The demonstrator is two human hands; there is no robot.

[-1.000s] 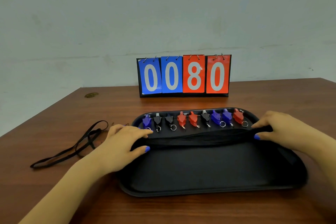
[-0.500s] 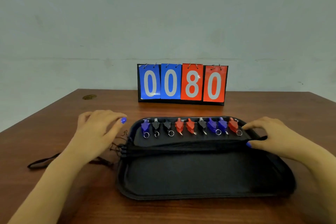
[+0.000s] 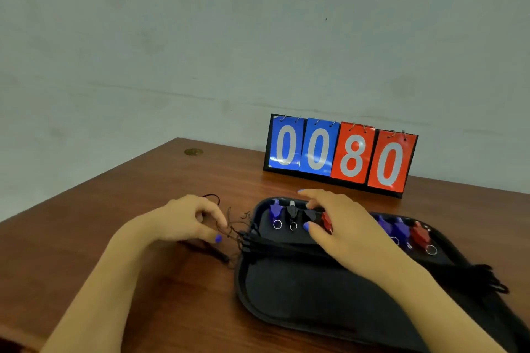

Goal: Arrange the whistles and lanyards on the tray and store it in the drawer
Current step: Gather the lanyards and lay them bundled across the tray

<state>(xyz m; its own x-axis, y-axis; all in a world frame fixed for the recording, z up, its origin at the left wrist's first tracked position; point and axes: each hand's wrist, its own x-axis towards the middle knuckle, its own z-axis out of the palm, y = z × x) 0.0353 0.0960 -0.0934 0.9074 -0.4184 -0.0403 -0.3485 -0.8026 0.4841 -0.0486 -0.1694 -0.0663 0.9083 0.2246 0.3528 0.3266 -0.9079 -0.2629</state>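
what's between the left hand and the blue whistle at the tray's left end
In the head view, thin black cords and the tray rim separate the left hand from the blue whistle.

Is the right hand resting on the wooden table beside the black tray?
No, the right hand is over the black tray, on its row of whistles.

Black tray (image 3: 301,304) lies flat on the table, long side across the view. Row of whistles (image 3: 292,212) along its far edge: blue, black, black, red at the left, then blue, blue, red at the right, each with a small metal ring toward the near side; middle of the row is hidden. Bundle of black lanyards (image 3: 286,248) lies across the tray just in front of the whistles, thin cord ends spilling over the left rim, loops over the right.
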